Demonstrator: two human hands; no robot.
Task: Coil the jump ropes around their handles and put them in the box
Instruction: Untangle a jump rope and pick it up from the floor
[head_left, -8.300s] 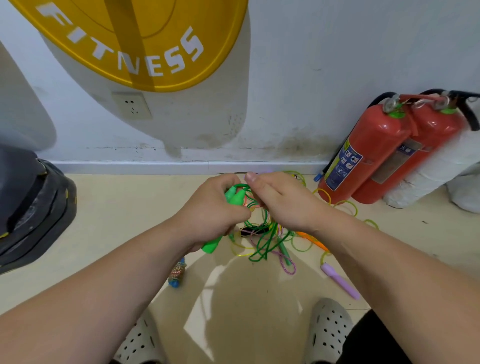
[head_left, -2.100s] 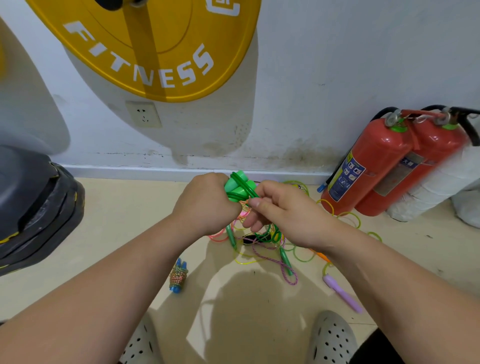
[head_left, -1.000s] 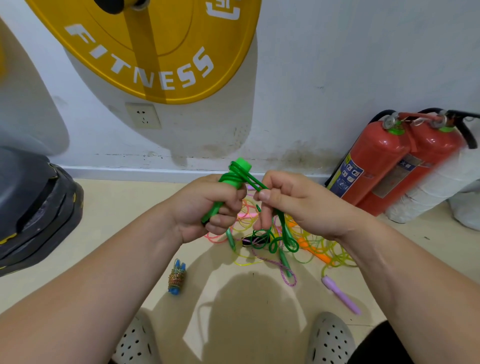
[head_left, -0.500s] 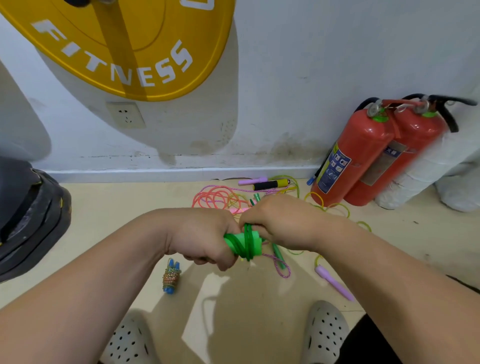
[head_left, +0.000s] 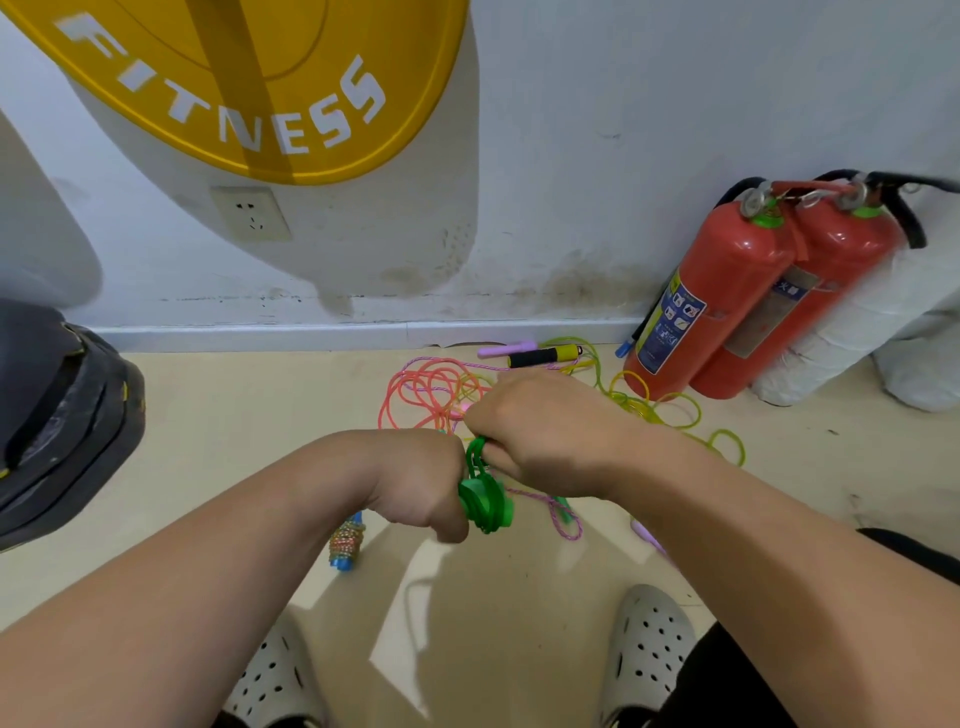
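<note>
My left hand grips the green jump rope handles, whose end pokes out to the right with green cord wound round it. My right hand pinches the green cord just above the handles. Behind my hands lie loose ropes on the floor: a pink-orange rope, a yellow-green rope and a purple braided rope. A coiled multicoloured rope with blue handles lies below my left wrist. No box is in view.
Two red fire extinguishers lean on the wall at the right beside white sacks. Black weight plates sit at the left. A black-and-yellow handle and a purple handle lie by the skirting. My white clogs are below.
My hands have dropped from chest height toward the floor with the green rope. The green cord that hung loose is now mostly wound on the handles.
</note>
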